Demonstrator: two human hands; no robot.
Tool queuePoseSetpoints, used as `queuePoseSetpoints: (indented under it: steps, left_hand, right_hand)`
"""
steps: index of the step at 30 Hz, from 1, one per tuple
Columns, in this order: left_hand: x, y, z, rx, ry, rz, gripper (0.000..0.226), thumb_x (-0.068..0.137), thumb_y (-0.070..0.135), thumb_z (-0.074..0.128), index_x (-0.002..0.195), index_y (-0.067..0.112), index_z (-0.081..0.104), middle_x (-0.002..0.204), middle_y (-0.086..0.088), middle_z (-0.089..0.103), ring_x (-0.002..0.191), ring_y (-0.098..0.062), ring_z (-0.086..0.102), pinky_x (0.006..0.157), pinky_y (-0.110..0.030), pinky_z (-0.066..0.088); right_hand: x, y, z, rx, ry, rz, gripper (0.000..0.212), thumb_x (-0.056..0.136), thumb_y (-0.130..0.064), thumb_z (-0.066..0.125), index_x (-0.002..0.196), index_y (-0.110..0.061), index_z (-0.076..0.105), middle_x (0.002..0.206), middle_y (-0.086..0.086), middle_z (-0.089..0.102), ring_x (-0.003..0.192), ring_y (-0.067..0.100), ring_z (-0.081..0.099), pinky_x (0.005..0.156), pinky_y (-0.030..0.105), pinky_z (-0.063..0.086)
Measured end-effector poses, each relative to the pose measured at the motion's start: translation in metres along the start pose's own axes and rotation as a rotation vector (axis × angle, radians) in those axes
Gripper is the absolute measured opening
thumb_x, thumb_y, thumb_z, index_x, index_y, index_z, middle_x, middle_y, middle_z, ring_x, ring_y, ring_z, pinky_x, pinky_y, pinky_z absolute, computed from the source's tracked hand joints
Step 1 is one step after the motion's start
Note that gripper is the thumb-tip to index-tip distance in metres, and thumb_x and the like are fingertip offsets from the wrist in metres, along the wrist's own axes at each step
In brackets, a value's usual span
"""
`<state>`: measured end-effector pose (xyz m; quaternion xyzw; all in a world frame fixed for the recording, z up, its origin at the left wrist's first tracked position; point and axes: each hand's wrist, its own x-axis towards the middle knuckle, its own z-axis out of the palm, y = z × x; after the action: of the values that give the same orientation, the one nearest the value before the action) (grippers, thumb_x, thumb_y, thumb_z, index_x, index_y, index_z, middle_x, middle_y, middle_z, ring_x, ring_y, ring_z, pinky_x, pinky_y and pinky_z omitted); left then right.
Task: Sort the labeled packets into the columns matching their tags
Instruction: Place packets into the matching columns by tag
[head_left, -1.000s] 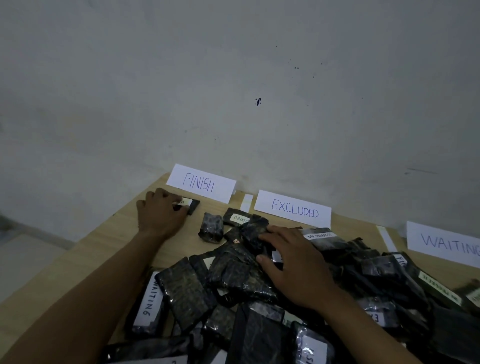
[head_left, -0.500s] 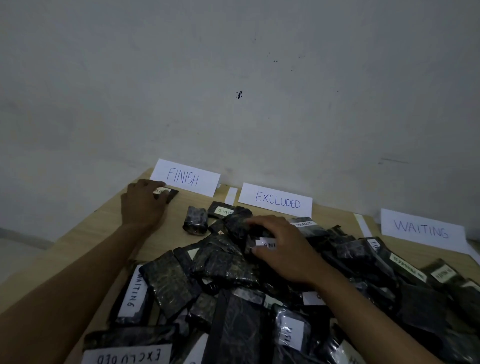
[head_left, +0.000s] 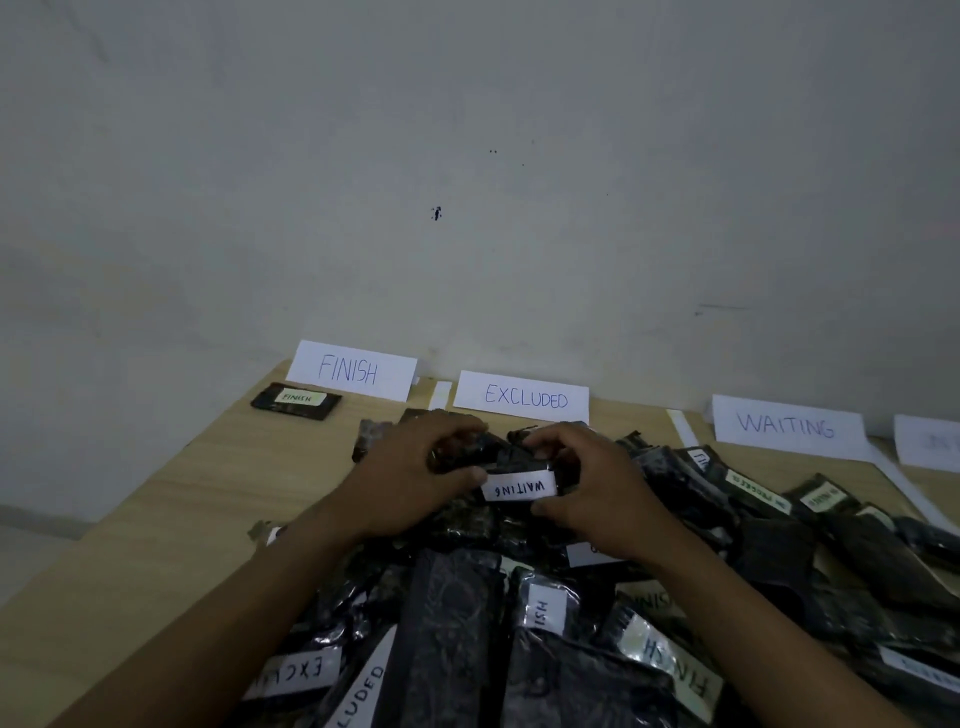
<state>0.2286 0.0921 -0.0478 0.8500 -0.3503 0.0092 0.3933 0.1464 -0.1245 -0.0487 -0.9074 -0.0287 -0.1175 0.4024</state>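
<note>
Head view: both hands are raised over the heap in the middle of the light wooden table. The left hand and the right hand together hold one dark, shiny plastic packet. Its white strip label reads WAITING, upside down to the wearer. The left fingers curl over the packet's far side, with the thumb at the label's left end. The right thumb sits under the label's right end and the fingers curl over the top, so both hands grip it. The packet is just above the heap of dark packets, directly in front of the white paper EXCLUDED sign.

The label runs left to right between the hands. The packet's body reaches away toward the wall and is largely hidden by fingers.

The white paper WAITING sign stands against the wall to the right, past a white paper divider strip. The matching column therefore lies rightward of the grip, on the right hand's side. I judge the right hand the nearer one to carry it there.

At the far left, one dark packet labelled FINISH lies before the white paper FINISH sign.
</note>
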Motion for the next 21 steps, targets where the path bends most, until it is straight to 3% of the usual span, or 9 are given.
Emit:
queuePoseSetpoints:
  steps: [2, 5, 10, 13, 17, 21]
  left_hand:
    - [0.0, 0.017, 0.004, -0.004, -0.064, 0.03, 0.049, 0.082, 0.038, 0.073, 0.127, 0.04, 0.055, 0.112, 0.032, 0.053, 0.103, 0.016, 0.05, 0.082, -0.004, 0.039]
    - [0.003, 0.034, 0.006, -0.006, -0.095, 0.06, 0.045, 0.082, 0.037, 0.073, 0.124, 0.041, 0.058, 0.112, 0.023, 0.062, 0.097, 0.004, 0.059, 0.082, -0.016, 0.05]
    - [0.007, 0.049, 0.008, -0.062, -0.105, 0.023, 0.047, 0.08, 0.029, 0.077, 0.121, 0.043, 0.057, 0.095, 0.012, 0.066, 0.074, -0.001, 0.059, 0.067, -0.019, 0.051]
    - [0.01, 0.066, 0.011, -0.22, -0.087, -0.002, 0.05, 0.079, 0.015, 0.077, 0.117, 0.04, 0.056, 0.101, 0.009, 0.065, 0.082, -0.005, 0.066, 0.074, -0.026, 0.058]
    - [0.02, 0.093, 0.022, -0.447, -0.072, -0.012, 0.035, 0.08, 0.003, 0.073, 0.103, 0.023, 0.056, 0.097, -0.007, 0.067, 0.083, -0.018, 0.07, 0.065, -0.034, 0.058]
    - [0.035, 0.122, 0.048, -0.589, -0.088, -0.037, 0.03, 0.077, 0.005, 0.076, 0.097, 0.01, 0.053, 0.089, -0.01, 0.072, 0.076, -0.021, 0.07, 0.062, -0.034, 0.057]
  right_hand:
    - [-0.005, -0.002, -0.004, 0.167, 0.022, 0.008, 0.053, 0.066, 0.003, 0.082, 0.105, -0.026, 0.062, 0.109, -0.007, 0.063, 0.098, 0.004, 0.062, 0.079, 0.02, 0.055]
    - [-0.01, -0.003, -0.007, 0.426, 0.044, -0.003, 0.052, 0.066, 0.013, 0.078, 0.104, -0.019, 0.062, 0.104, 0.005, 0.067, 0.095, 0.02, 0.067, 0.074, 0.036, 0.058]
    - [-0.018, -0.005, -0.011, 0.719, 0.144, 0.038, 0.053, 0.069, 0.022, 0.071, 0.109, -0.011, 0.058, 0.102, 0.005, 0.067, 0.095, 0.019, 0.066, 0.072, 0.032, 0.057]
    - [-0.028, -0.007, -0.02, 0.758, 0.181, 0.083, 0.046, 0.076, 0.008, 0.073, 0.114, -0.012, 0.058, 0.109, 0.009, 0.066, 0.094, 0.02, 0.068, 0.073, 0.029, 0.056]
    - [-0.047, -0.003, -0.038, 0.672, 0.088, 0.069, 0.046, 0.075, -0.005, 0.079, 0.114, -0.018, 0.061, 0.106, -0.001, 0.07, 0.095, 0.018, 0.068, 0.075, 0.028, 0.055]
    - [-0.068, 0.004, -0.069, 0.775, 0.312, 0.089, 0.035, 0.077, 0.005, 0.071, 0.107, -0.011, 0.063, 0.093, -0.003, 0.073, 0.084, 0.013, 0.069, 0.067, 0.023, 0.054]
